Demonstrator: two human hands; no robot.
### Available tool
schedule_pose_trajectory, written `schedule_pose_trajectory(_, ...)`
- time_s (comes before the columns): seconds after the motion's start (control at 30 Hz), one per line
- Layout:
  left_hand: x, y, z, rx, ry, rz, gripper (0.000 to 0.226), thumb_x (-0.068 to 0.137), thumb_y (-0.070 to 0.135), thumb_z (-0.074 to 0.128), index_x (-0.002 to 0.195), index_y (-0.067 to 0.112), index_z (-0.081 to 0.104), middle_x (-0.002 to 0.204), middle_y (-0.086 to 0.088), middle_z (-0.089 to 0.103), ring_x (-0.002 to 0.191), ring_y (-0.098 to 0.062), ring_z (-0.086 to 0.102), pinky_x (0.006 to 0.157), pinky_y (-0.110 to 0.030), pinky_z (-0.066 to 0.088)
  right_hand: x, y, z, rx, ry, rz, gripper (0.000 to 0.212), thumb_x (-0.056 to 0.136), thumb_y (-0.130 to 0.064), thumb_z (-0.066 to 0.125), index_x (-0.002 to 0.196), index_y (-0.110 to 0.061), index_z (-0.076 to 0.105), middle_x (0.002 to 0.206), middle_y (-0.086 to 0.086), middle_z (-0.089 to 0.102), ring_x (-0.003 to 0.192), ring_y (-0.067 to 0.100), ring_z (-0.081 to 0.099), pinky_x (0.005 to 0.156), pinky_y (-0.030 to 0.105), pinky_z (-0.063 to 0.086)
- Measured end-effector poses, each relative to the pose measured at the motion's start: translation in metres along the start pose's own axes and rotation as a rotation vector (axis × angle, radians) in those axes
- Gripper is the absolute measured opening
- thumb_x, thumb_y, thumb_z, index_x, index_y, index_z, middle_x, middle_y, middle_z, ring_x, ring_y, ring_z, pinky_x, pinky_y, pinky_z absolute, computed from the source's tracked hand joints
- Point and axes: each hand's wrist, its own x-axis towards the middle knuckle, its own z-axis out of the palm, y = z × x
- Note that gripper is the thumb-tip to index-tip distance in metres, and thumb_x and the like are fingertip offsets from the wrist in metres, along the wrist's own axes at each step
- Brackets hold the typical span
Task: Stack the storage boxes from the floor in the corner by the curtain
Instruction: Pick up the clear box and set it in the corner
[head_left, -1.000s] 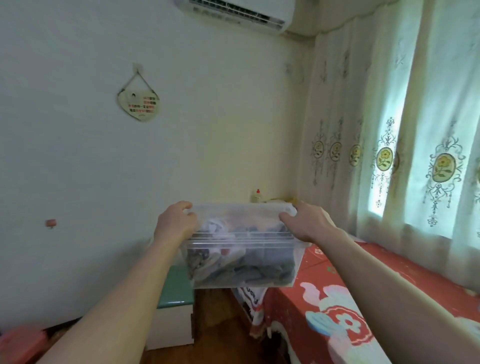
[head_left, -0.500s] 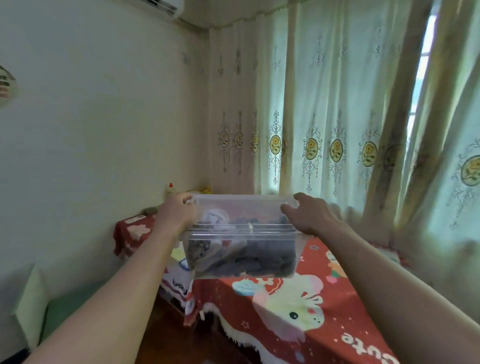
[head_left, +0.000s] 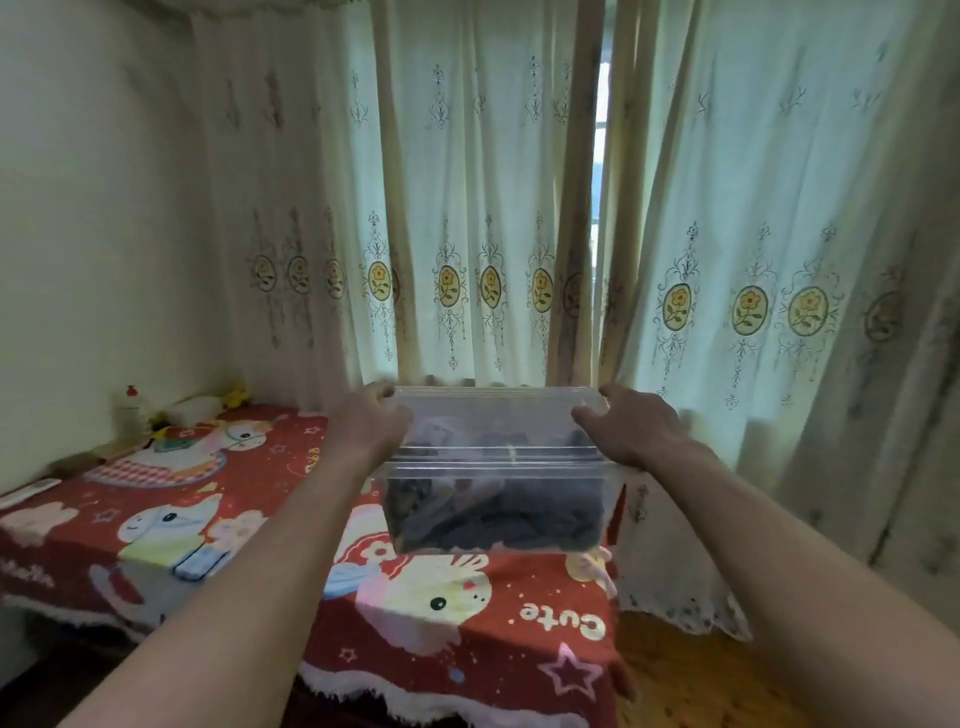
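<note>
Both hands (head_left: 498, 431) around storage box (head_left: 493, 514)

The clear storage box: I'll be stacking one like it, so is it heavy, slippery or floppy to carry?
The clear storage box probably stays stiff: its walls look straight with a hand on each end. Likely light, since it seems filled with dark folded fabric. The left hand and right hand grip its rim, as smooth plastic may slip.

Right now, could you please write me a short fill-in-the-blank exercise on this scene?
1. The clear storage box is held by ____ hands.
2. The tablecloth under the box is mainly ____.
3. Each medallion on the curtain shows a ____.
4. The bottle by the wall has a ____ cap.

Missing words: two; red; flower; red
</note>
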Motion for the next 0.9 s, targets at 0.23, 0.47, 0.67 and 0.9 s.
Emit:
schedule_pose_trajectory(0.23,-0.007,0.081,0.094,-0.01,-0.153,0.098,0.06,0.086,0.043,0.063,0.139,0.019,0.047,0.144,-0.008,0.05,0.124,-0.031,0.051,0.095,-0.042,0.042,-0.004,0.11,-0.049,-0.021,0.05,0.136,0.065,0.091,-0.059,0.043,0.143,-0.02,0.043,0.128,0.012,0.061,0.101,0.031,0.061,0.085,0.04,0.052)
schedule_pose_trajectory(0.47,-0.031,0.165,0.202,-0.074,-0.236,0.142,0.06,0.085,0.044,0.064,0.137,0.019,0.048,0.141,-0.01,0.052,0.123,-0.031,0.052,0.096,-0.041,0.042,-0.001,0.232,-0.098,-0.11,0.114,0.225,0.068,0.091,-0.061,0.041,0.145,-0.02,0.043,0.134,0.012,0.059,0.113,0.032,0.058,0.081,0.034,0.042)
schedule_pose_trajectory(0.67,-0.058,0.235,0.283,-0.116,-0.286,0.213,0.056,0.085,0.046,0.065,0.134,0.024,0.052,0.141,-0.009,0.054,0.122,-0.03,0.053,0.093,-0.04,0.041,-0.011,0.329,-0.139,-0.131,0.152,0.313,0.069,0.092,-0.062,0.041,0.147,-0.02,0.041,0.137,0.012,0.057,0.111,0.033,0.059,0.088,0.038,0.05)
schedule_pose_trajectory(0.9,-0.092,0.308,0.362,-0.2,-0.395,0.277,0.053,0.083,0.043,0.068,0.131,0.023,0.054,0.136,-0.011,0.056,0.119,-0.029,0.054,0.092,-0.037,0.041,-0.039,0.42,-0.18,-0.173,0.201,0.426,0.067,0.091,-0.058,0.043,0.145,-0.018,0.045,0.137,0.01,0.057,0.104,0.029,0.06,0.081,0.038,0.053)
